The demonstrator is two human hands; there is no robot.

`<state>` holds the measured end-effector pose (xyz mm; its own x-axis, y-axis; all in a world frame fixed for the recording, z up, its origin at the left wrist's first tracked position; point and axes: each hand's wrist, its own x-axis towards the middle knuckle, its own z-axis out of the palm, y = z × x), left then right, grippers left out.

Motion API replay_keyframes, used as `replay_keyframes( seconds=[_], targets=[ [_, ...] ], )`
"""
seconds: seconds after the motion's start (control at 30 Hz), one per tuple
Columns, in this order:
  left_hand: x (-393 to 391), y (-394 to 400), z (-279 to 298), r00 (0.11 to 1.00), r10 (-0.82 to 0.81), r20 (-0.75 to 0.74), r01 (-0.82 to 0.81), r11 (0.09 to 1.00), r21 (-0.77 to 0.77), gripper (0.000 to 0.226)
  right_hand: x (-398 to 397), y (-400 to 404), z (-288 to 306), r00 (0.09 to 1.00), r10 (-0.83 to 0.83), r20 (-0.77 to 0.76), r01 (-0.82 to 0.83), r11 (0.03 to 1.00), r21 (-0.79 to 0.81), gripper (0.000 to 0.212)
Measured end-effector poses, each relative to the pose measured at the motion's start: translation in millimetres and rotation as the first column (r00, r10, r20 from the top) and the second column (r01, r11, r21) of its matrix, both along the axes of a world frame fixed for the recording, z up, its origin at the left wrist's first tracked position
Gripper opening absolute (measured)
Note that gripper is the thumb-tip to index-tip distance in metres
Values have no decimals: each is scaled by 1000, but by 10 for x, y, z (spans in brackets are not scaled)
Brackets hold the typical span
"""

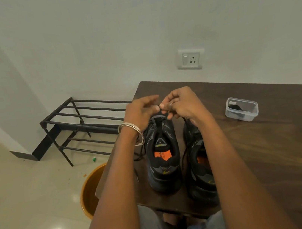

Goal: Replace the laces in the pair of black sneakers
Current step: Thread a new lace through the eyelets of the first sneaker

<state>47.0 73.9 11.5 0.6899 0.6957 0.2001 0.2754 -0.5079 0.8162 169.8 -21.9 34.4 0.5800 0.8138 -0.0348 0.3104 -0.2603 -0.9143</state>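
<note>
Two black sneakers with orange insoles stand side by side on the dark wooden table (270, 155), heels toward me. The left sneaker (162, 159) is in full view; my right forearm partly covers the right sneaker (199, 166). Both hands meet above the left sneaker's toe end. My left hand (142, 113), bangles on its wrist, pinches something small between thumb and fingers. My right hand (179, 103) has its fingers curled and pinches at the same spot. What they pinch is too small to see clearly. A loose black lace (138, 155) trails off the left sneaker over the table's left edge.
A clear plastic tub (241, 108) holding something dark sits at the table's right. Left of the table stand a black metal shoe rack (81, 122) and an orange bucket (88, 192) on the tiled floor. A wall socket (190, 59) is behind.
</note>
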Motion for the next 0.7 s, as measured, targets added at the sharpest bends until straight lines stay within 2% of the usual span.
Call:
replay_keyframes(
  seconds=[0.07, 0.17, 0.27, 0.33, 0.4, 0.5, 0.63, 0.7],
  targets=[
    [35, -16, -25, 998, 27, -54, -24, 998, 53, 16, -5, 8, 5, 1000, -10, 0, 10, 1000, 7, 9],
    [0, 72, -64, 972, 234, -24, -233, 972, 42, 9, 62, -37, -13, 999, -54, 1, 54, 998, -30, 7],
    [-115, 175, -122, 849, 528, 4, -528, 849, 12, 18, 176, -107, -48, 995, -96, 33, 99, 991, -90, 5],
    [-194, 228, -171, 769, 637, -53, -638, 770, -12, 20, 229, -126, -81, 986, -157, 64, 162, 981, -102, 10],
    [-218, 260, -215, 797, 597, -88, -603, 793, -82, 18, 243, -119, -109, 978, -191, 78, 199, 975, -102, 12],
    [-163, 226, -207, 898, 438, -44, -439, 882, -171, 9, 183, -58, -129, 985, -152, 82, 159, 982, -97, 8],
    [-78, 116, -96, 977, 211, 41, -200, 962, -185, 10, 61, 52, -133, 986, 47, 161, -26, 992, -127, 58],
    [-54, 100, -64, 984, 157, 85, -139, 972, -190, 17, 44, 91, -147, 967, 105, 232, -76, 988, -134, 51]
  ],
)
